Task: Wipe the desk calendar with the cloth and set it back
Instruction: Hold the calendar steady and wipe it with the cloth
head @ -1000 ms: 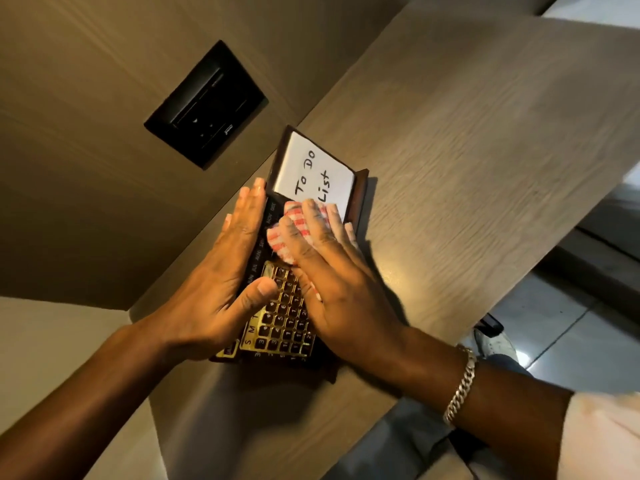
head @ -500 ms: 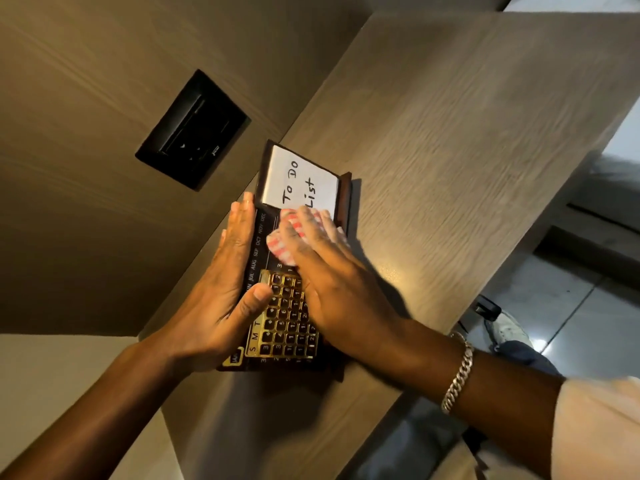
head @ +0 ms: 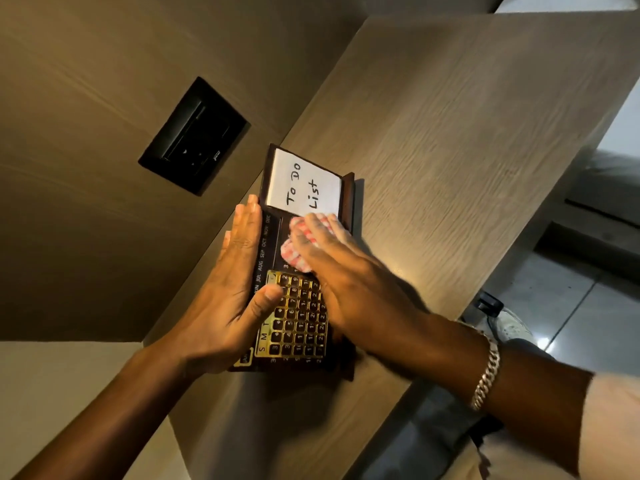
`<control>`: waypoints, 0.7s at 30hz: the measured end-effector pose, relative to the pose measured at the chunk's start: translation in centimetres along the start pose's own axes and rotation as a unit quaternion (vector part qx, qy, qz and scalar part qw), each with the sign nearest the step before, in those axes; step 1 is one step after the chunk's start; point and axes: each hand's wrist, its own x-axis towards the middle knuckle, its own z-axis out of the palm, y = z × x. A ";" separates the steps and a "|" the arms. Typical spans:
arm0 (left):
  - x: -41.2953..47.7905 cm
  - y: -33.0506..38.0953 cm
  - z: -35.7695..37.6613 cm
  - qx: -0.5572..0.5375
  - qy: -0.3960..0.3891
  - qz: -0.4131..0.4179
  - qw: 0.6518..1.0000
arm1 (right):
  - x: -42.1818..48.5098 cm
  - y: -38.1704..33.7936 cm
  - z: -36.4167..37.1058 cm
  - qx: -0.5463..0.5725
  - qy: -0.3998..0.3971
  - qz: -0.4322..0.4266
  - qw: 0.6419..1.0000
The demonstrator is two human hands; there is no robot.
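A dark wooden desk calendar (head: 298, 327) lies flat on the wooden desk (head: 450, 150). It has a gold date grid and a white "To Do List" note pad (head: 304, 183) at its far end. My left hand (head: 228, 296) braces its left edge, fingers straight along the side, thumb resting on the gold grid. My right hand (head: 339, 268) presses a red-and-white checked cloth (head: 294, 252) flat onto the calendar's middle, just below the note pad. Most of the cloth is hidden under my fingers.
A black socket panel (head: 194, 136) is set in the wooden wall to the left of the calendar. The desk's front edge runs diagonally at the right, with tiled floor (head: 571, 306) and a shoe (head: 509, 323) below it.
My right hand has slid the cloth a little up the calendar toward the note pad. The left hand stays on the calendar's edge.
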 end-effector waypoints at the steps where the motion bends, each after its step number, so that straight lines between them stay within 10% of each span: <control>1: -0.1 0.1 0.0 0.007 0.000 0.001 1.000 | -0.7 -0.2 0.2 0.006 -0.004 0.007 1.000; 21: 0.3 1.4 -0.4 0.087 -0.034 -0.016 0.996 | 0.5 -0.6 -2.5 0.057 -0.087 -0.009 0.995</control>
